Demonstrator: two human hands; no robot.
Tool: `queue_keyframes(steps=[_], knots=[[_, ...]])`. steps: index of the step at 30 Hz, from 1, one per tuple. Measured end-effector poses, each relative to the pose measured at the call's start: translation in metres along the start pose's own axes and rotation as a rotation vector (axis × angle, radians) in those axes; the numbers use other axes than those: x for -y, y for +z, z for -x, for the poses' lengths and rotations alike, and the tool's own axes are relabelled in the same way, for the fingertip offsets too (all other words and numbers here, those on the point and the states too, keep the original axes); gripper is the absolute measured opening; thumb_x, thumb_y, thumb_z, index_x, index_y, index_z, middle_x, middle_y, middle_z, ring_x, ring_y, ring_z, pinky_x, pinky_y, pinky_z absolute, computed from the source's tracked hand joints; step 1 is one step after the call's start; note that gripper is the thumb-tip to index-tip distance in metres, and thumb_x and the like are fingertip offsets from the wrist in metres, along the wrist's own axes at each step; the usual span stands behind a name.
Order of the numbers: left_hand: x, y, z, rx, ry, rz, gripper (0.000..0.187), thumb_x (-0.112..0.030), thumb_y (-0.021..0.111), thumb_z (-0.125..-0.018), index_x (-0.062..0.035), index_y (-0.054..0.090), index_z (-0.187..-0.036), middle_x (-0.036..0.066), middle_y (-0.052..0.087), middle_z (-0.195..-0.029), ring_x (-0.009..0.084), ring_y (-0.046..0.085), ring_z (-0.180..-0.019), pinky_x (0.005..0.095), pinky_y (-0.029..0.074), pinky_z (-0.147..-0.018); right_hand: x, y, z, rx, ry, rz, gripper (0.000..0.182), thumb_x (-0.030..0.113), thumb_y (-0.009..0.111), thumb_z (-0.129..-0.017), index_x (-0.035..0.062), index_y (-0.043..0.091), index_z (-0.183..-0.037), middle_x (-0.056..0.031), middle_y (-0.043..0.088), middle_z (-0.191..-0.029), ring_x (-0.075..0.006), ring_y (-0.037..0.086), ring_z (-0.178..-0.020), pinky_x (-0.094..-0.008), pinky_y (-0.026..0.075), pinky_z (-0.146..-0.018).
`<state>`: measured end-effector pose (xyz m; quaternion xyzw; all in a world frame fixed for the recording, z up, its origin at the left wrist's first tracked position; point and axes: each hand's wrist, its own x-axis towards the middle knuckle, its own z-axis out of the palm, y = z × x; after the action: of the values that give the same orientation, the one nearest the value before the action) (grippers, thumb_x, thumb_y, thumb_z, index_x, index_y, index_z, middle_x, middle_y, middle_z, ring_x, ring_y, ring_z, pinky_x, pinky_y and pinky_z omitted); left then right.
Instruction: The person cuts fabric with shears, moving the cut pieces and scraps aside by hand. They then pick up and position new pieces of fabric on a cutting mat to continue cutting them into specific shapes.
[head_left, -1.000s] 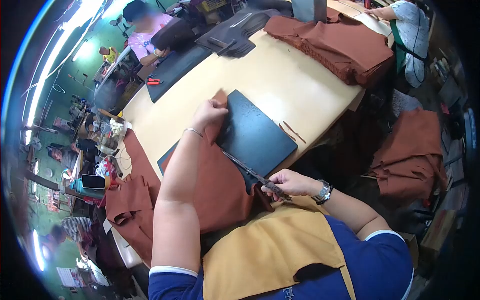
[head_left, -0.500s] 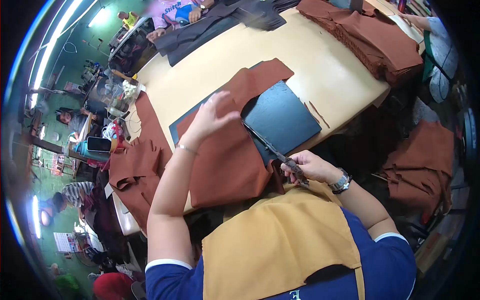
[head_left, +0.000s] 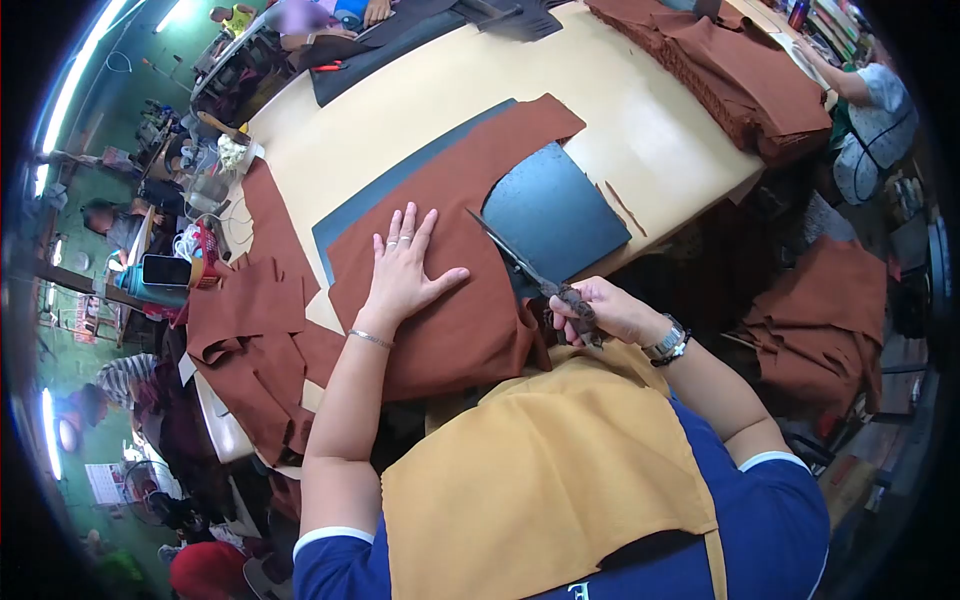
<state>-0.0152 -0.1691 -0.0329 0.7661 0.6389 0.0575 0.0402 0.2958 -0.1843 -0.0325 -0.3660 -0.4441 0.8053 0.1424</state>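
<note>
My left hand point(head_left: 405, 275) lies flat with fingers spread on a rust-brown fabric piece point(head_left: 440, 335). Wrapped handles of a pair of scissors point(head_left: 528, 268) are gripped in my right hand point(head_left: 605, 312). The blades point away from me, up to the curved edge of the brown fabric. Under that fabric is a dark blue-grey board point(head_left: 565, 215), its right part bare and a strip of it showing along the far left edge. The fabric's near end hangs over the table edge in front of my yellow apron point(head_left: 540, 450).
More brown fabric pieces point(head_left: 250, 315) lie at the left, beside a phone point(head_left: 166, 270). A thick brown stack point(head_left: 720, 80) sits on the cream table point(head_left: 400, 130) at the far right. Dark cloth point(head_left: 400, 50) lies at the far edge. Other people are around the room.
My left hand has come down from above the fabric and now rests flat on it. My right hand keeps hold of the scissors at the curved edge. The view has shifted slightly.
</note>
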Motion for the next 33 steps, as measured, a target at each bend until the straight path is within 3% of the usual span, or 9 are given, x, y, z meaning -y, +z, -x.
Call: queue_keyframes(steps=[19, 22, 25, 26, 30, 32, 33], knots=[[-0.01, 0.002, 0.013, -0.027, -0.108, -0.005, 0.103, -0.074, 0.06, -0.067, -0.0143, 0.031, -0.145, 0.018, 0.019, -0.153, 0.0355, 0.014, -0.142, 0.0624, 0.01, -0.108, -0.003, 0.005, 0.002, -0.039, -0.019, -0.003, 0.034, 0.037, 0.067, -0.087, 0.0063, 0.061, -0.075, -0.0006, 0.059, -0.065, -0.0074, 0.057, -0.056, -0.0221, 0.045, -0.05], [-0.024, -0.006, 0.018, 0.022, -0.18, -0.011, 0.098, -0.07, 0.06, -0.071, -0.0143, 0.03, -0.146, 0.017, 0.015, -0.154, 0.0333, 0.012, -0.143, 0.0595, 0.01, -0.11, -0.003, 0.008, 0.005, -0.051, -0.041, -0.002, 0.032, 0.036, 0.067, -0.087, 0.0065, 0.061, -0.075, -0.0004, 0.059, -0.065, -0.0072, 0.058, -0.056, -0.0217, 0.045, -0.051], [-0.053, -0.048, 0.025, 0.028, 0.072, 0.734, 0.102, -0.069, 0.064, -0.069, -0.0066, 0.032, -0.144, 0.022, 0.02, -0.151, 0.0331, 0.015, -0.142, 0.0554, 0.01, -0.111, -0.001, 0.009, 0.003, -0.053, -0.043, 0.0, 0.031, 0.035, 0.067, -0.087, 0.0064, 0.061, -0.076, -0.0004, 0.059, -0.064, -0.0071, 0.058, -0.056, -0.0214, 0.046, -0.052], [-0.073, -0.078, 0.032, 0.135, 0.244, 1.19, 0.104, -0.071, 0.062, -0.07, -0.0011, 0.033, -0.142, 0.02, 0.023, -0.151, 0.03, 0.015, -0.142, 0.0456, 0.013, -0.113, -0.002, 0.008, 0.004, -0.057, -0.033, 0.002, 0.031, 0.035, 0.067, -0.087, 0.0063, 0.061, -0.076, -0.0004, 0.059, -0.064, -0.0071, 0.058, -0.057, -0.0213, 0.046, -0.052], [-0.149, -0.14, 0.116, 0.164, 0.776, 2.101, 0.086, -0.067, 0.05, -0.082, 0.0051, 0.045, -0.128, 0.028, 0.033, -0.14, 0.0449, 0.031, -0.13, 0.0575, 0.014, -0.109, 0.001, 0.01, 0.006, -0.089, -0.02, -0.01, 0.033, 0.037, 0.067, -0.086, 0.0062, 0.061, -0.075, -0.0004, 0.059, -0.063, -0.0068, 0.058, -0.056, -0.0207, 0.045, -0.051], [-0.156, -0.155, 0.122, 0.251, 1.026, 2.234, 0.083, -0.066, 0.046, -0.086, 0.0052, 0.045, -0.129, 0.03, 0.039, -0.136, 0.0471, 0.035, -0.128, 0.0555, 0.011, -0.111, 0.0, 0.01, 0.006, -0.078, -0.031, -0.011, 0.033, 0.037, 0.067, -0.086, 0.0063, 0.061, -0.075, -0.0003, 0.059, -0.063, -0.0067, 0.058, -0.055, -0.0205, 0.045, -0.051], [-0.154, -0.161, 0.118, 0.332, 1.118, 2.146, 0.085, -0.066, 0.044, -0.086, 0.0038, 0.043, -0.133, 0.03, 0.042, -0.135, 0.0456, 0.036, -0.129, 0.0504, 0.009, -0.113, 0.0, 0.009, 0.007, -0.076, -0.039, -0.013, 0.033, 0.036, 0.067, -0.086, 0.0063, 0.061, -0.075, -0.0002, 0.059, -0.062, -0.0067, 0.058, -0.055, -0.0204, 0.045, -0.05]])
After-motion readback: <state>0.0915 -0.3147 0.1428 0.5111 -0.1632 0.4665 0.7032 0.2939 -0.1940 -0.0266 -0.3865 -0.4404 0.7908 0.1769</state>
